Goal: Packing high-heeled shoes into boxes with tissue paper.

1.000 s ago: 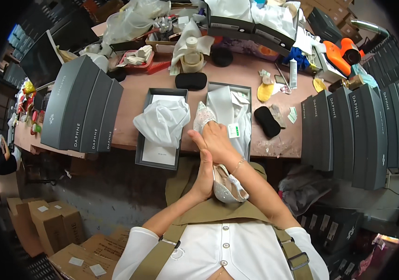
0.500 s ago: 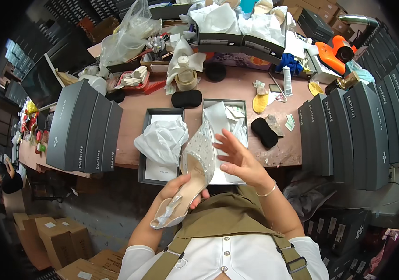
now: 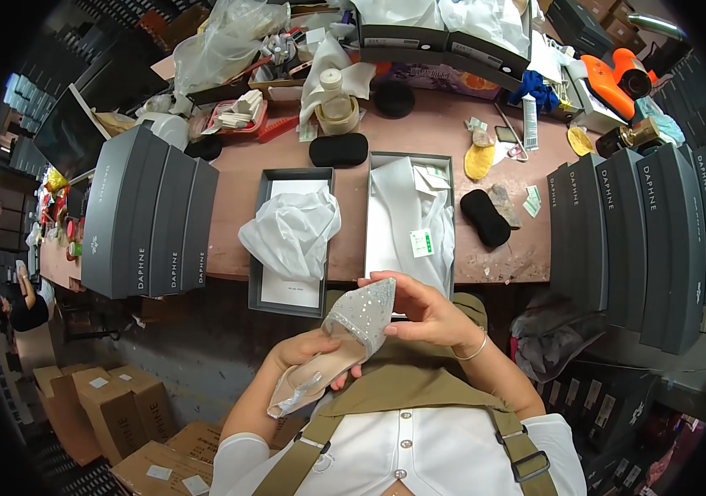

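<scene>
Silvery, sequinned shoe (image 3: 344,335) held in both my hands, above my lap.
My left hand (image 3: 303,351) cups its middle from below; my right hand (image 3: 423,314) pinches the pointed toe, near the open grey box (image 3: 411,219).

Two open boxes sit side by side on the table (image 3: 452,132), the left box (image 3: 263,240) and right box (image 3: 382,178) each with paper in it. Stacked boxes (image 3: 150,219) stand left; more stacks (image 3: 642,240) right. The shoe (image 3: 344,335) lies before the boxes, nearer the person.
</scene>
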`<state>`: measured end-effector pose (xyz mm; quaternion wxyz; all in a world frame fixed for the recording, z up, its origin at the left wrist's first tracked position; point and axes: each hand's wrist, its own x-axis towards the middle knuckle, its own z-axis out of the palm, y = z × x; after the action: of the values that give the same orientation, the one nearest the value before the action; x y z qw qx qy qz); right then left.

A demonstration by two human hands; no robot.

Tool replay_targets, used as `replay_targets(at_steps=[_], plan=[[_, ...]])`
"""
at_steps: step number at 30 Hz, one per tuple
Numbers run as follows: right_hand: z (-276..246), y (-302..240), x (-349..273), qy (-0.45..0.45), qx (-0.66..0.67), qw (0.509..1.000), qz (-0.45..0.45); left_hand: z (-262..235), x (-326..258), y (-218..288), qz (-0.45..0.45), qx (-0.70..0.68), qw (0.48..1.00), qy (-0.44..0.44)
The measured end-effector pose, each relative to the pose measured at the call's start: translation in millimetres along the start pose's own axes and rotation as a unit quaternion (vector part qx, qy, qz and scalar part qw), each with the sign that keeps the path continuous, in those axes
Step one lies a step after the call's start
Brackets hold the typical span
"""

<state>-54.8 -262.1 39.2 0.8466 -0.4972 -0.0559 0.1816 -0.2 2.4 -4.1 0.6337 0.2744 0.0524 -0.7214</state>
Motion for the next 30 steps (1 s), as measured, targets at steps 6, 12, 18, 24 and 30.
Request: replay_targets(at_steps=[6, 12, 18, 24, 30], plan=[[2.1, 6.0, -2.4, 0.002, -0.028, 1.0, -0.013, 0.3, -6.7, 5.6, 0.007, 0.021, 1.0, 0.017], [5.9, 8.9, -3.2, 0.019, -0.018, 1.0, -0.006, -6.1, -7.6, 5.8, 0.011, 0.1, 0.994, 0.043], [7.2, 13.1, -5.3, 0.04, 0.01, 0.999, 0.01, 8.1, -15.3, 15.3, 0.014, 0.203, 0.972, 0.114], [7.2, 18.1, -4.9, 0.04, 0.022, 0.999, 0.019, 22.3, -22.2, 23.8, 0.025, 0.321, 0.932, 0.165], [6.0, 17.6, -5.9, 0.031, 0.024, 0.999, 0.019, 30.6, -26.2, 28.8, 0.053, 0.445, 0.872, 0.199]])
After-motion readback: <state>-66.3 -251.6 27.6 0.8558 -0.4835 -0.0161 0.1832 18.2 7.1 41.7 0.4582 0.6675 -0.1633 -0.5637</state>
